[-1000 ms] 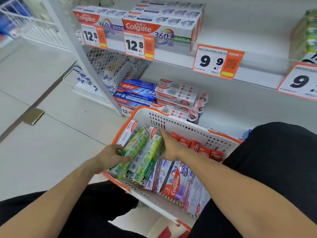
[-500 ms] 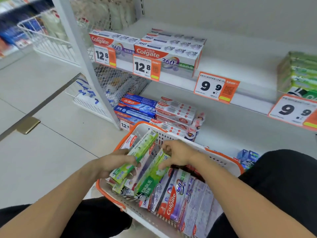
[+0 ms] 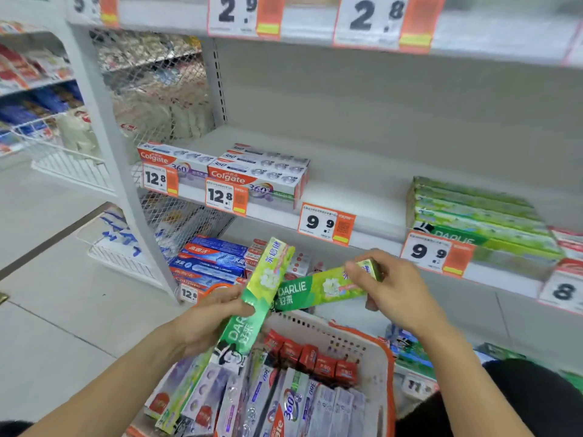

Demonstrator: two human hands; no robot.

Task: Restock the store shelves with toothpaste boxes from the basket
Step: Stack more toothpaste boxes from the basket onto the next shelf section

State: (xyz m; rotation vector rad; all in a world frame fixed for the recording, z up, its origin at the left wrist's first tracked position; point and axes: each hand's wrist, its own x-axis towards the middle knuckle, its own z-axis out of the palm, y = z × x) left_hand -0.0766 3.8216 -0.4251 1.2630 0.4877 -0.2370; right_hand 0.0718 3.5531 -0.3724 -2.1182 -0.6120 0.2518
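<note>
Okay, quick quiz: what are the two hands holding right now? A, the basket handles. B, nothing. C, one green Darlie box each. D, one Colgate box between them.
C: the left hand grips one green Darlie box and the right hand pinches another, both above the basket.

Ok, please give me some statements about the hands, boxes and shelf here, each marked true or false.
1. Each hand holds a green Darlie box: left hand one box, right hand another. True.
2. The basket is empty. False: many boxes lie in it.
3. A Darlie stack sits on the shelf at the right. True.
4. The Colgate boxes have a 9.9 tag. False: 12.8.
</note>
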